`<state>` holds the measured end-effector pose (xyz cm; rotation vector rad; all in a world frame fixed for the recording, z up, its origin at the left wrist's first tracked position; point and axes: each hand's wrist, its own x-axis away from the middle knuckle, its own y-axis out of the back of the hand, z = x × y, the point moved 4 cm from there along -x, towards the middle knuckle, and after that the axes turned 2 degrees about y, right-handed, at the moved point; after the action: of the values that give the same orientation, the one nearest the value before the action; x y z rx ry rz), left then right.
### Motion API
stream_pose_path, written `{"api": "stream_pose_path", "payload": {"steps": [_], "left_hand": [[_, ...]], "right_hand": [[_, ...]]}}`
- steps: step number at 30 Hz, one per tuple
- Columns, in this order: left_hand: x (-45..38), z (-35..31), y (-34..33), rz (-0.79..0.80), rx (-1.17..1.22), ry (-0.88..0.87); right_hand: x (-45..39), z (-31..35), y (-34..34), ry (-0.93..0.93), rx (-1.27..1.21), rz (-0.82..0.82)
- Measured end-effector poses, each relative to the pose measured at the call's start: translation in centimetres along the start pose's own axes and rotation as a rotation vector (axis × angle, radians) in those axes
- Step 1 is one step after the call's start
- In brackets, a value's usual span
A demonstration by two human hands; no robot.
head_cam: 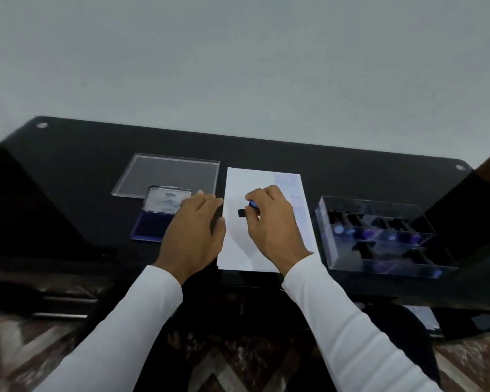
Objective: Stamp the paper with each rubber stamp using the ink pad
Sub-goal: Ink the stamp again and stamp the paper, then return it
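Note:
A white sheet of paper [262, 176] lies on the black table, with faint blue stamp marks down its right edge. My right hand [272, 224] pinches a small rubber stamp [248, 208] with a blue knob and black base, held over the middle of the sheet. Whether the stamp touches the paper I cannot tell. My left hand [194, 224] lies with relaxed fingers on the table at the paper's left edge, partly over the open ink pad [150, 224], whose blue pad and raised lid show to its left.
A clear plastic lid [167, 174] lies behind the ink pad. A clear compartment box [379, 236] with several more stamps stands right of the paper. The table's front edge [68, 267] runs just below my wrists. A wall rises behind the table.

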<state>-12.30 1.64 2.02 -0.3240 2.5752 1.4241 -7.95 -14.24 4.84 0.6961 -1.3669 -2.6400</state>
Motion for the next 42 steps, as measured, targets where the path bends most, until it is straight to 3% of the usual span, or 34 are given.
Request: {"api": "stream_pose_path", "payload": {"steps": [8,16,33,42], "left_hand": [[2.4,7.2,4.3,-0.101,-0.048,0.15],[4.0,12.0,5.5,-0.106,-0.066,0.241],[4.3,15.7,4.2,-0.047,-0.168,0.267],[4.5,16.2,3.6,-0.056,-0.242,0.237]], "right_hand": [[-1.1,7.2,-5.2,0.187,-0.093,0.061],[-1.7,11.4,-7.6,0.217,-0.116,0.15],[-2.7,12.4,-10.3,0.205,-0.052,0.372],[-3.3,12.7,-10.5,0.268,0.014,0.382]]}}
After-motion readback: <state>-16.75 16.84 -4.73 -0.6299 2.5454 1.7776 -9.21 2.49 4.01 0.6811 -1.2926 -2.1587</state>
